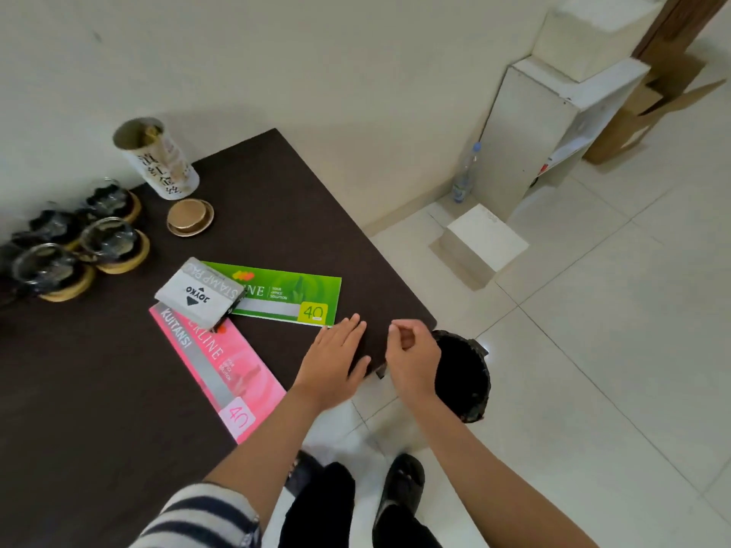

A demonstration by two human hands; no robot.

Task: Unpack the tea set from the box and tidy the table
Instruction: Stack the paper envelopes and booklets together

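The left hand [336,357] lies flat, fingers straight, on the table [99,389] corner; the right hand [411,357] curls loosely over the bin [470,389], holding nothing visible. Sweep crumbs toward the bin, steering away from the cups [79,239] far left.

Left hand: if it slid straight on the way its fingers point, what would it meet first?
Likely the green booklet: the left hand lies flat on the table, fingertips just short of its near corner.
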